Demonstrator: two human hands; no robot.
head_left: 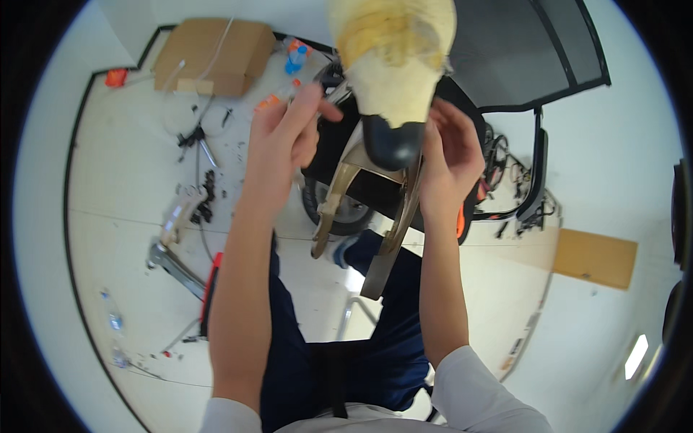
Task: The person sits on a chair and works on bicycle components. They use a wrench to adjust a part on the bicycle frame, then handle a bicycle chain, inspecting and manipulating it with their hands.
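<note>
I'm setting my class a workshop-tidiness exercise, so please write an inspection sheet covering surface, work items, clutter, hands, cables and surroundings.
Surface: pale floor, strewn with loose parts at left.
Work items: forked metal part, prongs toward the person; black rounded piece above it, adjoining a cream covering.
Clutter: cardboard box, blue-marked bottle, wheel, small dark parts.
Hands: left hand left of the cream covering; right hand right of the black rounded piece. Contact unclear for both.
Cables: dark cable on the floor; pale cable across the box.
Surroundings: mesh chair back, brown panel.
</note>
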